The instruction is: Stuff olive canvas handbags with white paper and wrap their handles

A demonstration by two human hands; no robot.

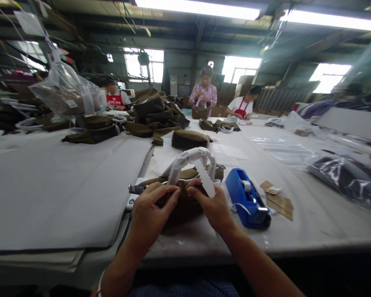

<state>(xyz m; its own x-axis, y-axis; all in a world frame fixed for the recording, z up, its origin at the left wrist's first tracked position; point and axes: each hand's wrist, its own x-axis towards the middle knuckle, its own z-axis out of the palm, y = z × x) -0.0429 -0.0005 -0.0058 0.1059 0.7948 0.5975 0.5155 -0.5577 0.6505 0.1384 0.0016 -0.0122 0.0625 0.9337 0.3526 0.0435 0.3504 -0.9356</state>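
Observation:
A dark brown handbag lies on the table in front of me, its loop handle wrapped in white paper and standing upright. My left hand is closed in a pinch at the bag's upper front, near the left foot of the handle. Close beside it, my right hand also pinches the bag, thumb and forefinger together. A white strip with a jagged edge runs down to the right hand; whether the fingers grip it I cannot tell. Part of an open zipper shows behind the left hand.
A blue tape dispenser stands right of the bag, with brown paper tags beyond it. Large white sheets lie left. Brown bags are piled ahead. Plastic-wrapped goods lie at right. Several people work across the table.

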